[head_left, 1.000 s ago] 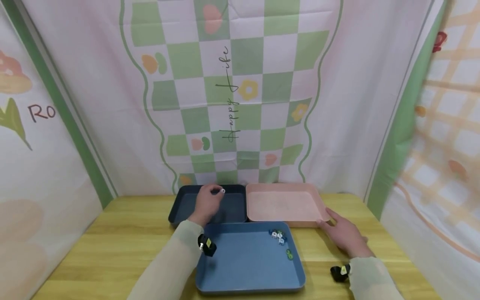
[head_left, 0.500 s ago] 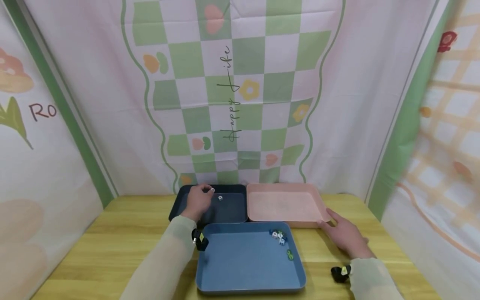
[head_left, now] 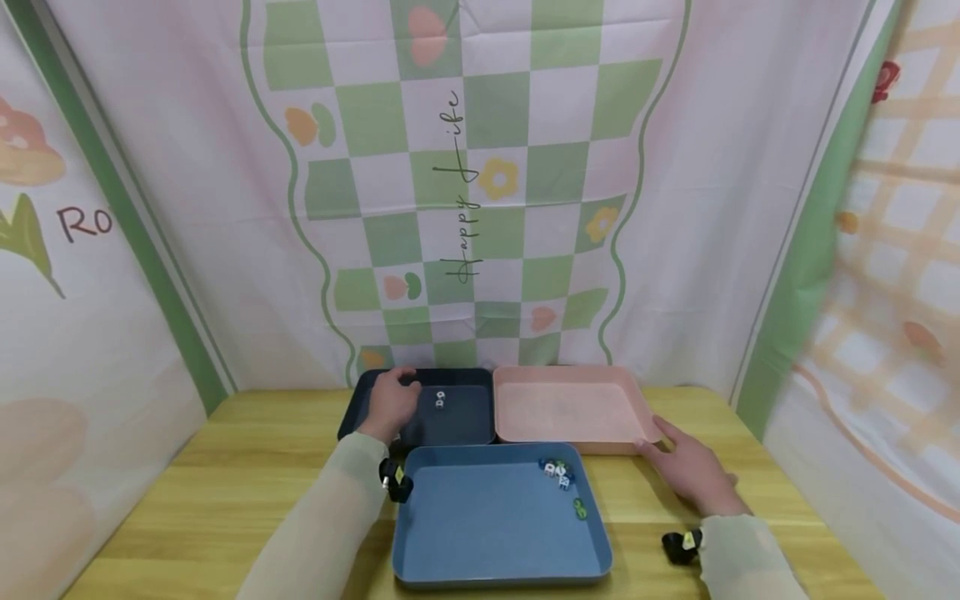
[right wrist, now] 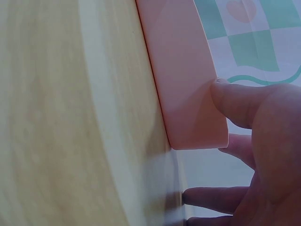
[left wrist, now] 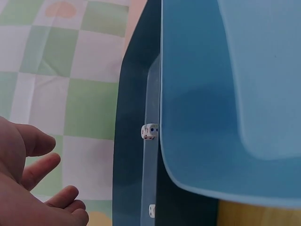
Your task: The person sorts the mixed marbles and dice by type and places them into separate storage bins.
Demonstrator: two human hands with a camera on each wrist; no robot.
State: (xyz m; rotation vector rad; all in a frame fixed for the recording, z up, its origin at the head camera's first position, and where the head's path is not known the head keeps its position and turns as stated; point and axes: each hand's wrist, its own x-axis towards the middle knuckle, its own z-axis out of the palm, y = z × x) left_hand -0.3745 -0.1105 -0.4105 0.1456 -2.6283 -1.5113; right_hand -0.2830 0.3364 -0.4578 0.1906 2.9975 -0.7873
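One small white die (head_left: 440,400) lies in the dark navy plastic tray (head_left: 457,425), just right of the left hand (head_left: 390,402), whose relaxed fingers hold nothing. Flat on the wooden table (head_left: 225,483), the right hand (head_left: 693,471) rests with straight fingers, its thumb touching the pink plastic tray's (head_left: 570,410) near corner.

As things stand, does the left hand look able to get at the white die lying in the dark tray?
Probably yes. The left hand hovers open over the dark tray, right beside the white die. Nothing lies between them, and the tray's low rim is no barrier from above.
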